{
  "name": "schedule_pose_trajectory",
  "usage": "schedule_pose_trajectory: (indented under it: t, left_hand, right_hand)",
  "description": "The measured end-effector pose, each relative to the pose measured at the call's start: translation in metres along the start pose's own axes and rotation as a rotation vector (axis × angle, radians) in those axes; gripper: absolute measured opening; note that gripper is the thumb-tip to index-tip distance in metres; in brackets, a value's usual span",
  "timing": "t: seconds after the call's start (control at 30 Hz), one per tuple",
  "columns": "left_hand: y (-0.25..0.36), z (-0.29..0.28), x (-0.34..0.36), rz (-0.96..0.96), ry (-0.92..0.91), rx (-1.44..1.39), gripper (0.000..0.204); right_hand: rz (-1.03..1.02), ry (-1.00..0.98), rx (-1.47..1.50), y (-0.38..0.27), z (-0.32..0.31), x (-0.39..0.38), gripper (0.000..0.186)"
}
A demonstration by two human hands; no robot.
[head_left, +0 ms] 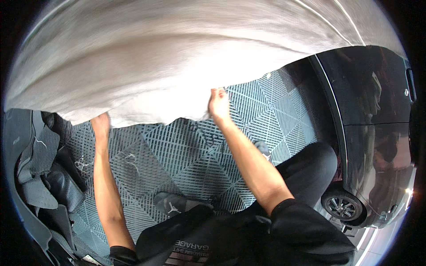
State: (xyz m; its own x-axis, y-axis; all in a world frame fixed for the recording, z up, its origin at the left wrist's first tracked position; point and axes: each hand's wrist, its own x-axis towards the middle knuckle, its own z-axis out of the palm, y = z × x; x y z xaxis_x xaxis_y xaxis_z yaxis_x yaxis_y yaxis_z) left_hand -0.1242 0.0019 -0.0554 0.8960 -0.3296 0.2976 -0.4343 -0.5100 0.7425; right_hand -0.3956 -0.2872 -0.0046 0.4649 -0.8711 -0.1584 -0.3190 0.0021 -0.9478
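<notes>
A large pale grey-white fabric cover (146, 75) with stitched seams spreads across the upper part of the view, its lower edge hanging loose and creased. My right hand (218, 105) is closed on that edge, with the fingertips curled over the fabric. At the left, my left hand (101, 123) also grips the hem; most of its fingers are hidden by the cloth. Both arms reach out ahead of me. What lies beneath the cover cannot be seen.
A glossy black car (377, 115) stands at my right, its wheel (341, 205) near my knee. Black carpet-like panels (37, 186) are piled at the left. Thin white string (84, 164) lies on the grey grid floor tiles (177, 146), near my shoe (171, 203).
</notes>
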Motion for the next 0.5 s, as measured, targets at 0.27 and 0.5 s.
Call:
schedule_pose_trajectory:
  t: [0.27, 0.5]
  left_hand:
    - [-0.001, -0.033, -0.016, -0.445, -0.184, -0.421, 0.039]
    - [0.071, -0.107, -0.049, -0.704, -0.445, -0.018, 0.040]
  right_hand:
    - [0.015, -0.372, 0.320, 0.020, 0.000, 0.000, 0.046]
    - [0.505, -0.690, 0.290, 0.051, -0.025, 0.000, 0.027]
